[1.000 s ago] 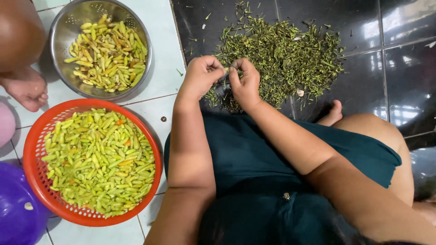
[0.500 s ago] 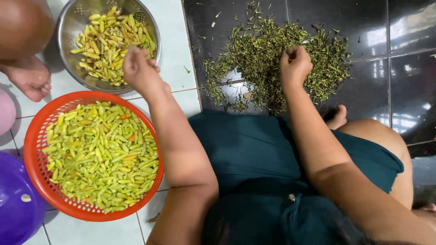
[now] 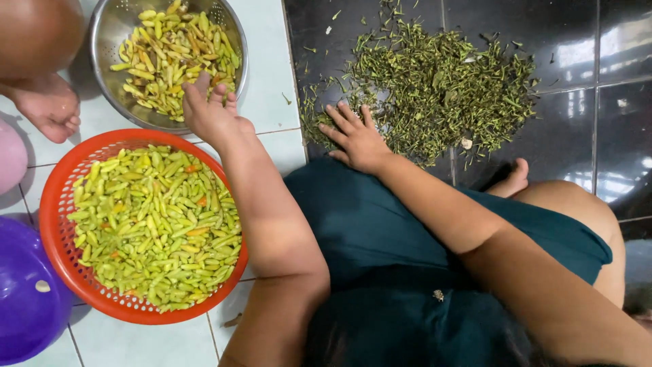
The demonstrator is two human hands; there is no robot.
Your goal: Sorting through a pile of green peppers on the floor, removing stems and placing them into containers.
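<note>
Chilies [image 3: 171,46], yellow-green and stemless, fill the steel colander [image 3: 102,27] on the pale tiles at the upper left. The left hand [image 3: 210,112] reaches over its near rim, palm down, fingers loosely spread and resting on the chilies at the edge; whether anything lies under the palm I cannot tell. Just below, touching the colander's rim, an orange basket [image 3: 61,204] holds a larger heap of green chilies [image 3: 153,228], a few orange ones mixed in. The left forearm crosses the basket's upper right edge.

The right hand [image 3: 356,139] lies flat on the dark tiles [image 3: 577,122], fingers spread wide, gripping nothing, its fingertips [image 3: 333,109] at the near left fringe of a broad pile of green stems [image 3: 435,95]. Stray stems are scattered around the pile.

The person sits on the floor in a dark teal dress [image 3: 380,238], a bare toe showing beside the pile. Another person's foot [image 3: 47,109] rests beside the colander at the far left. A purple bowl [image 3: 27,299] sits at the lower left corner, near the basket.
</note>
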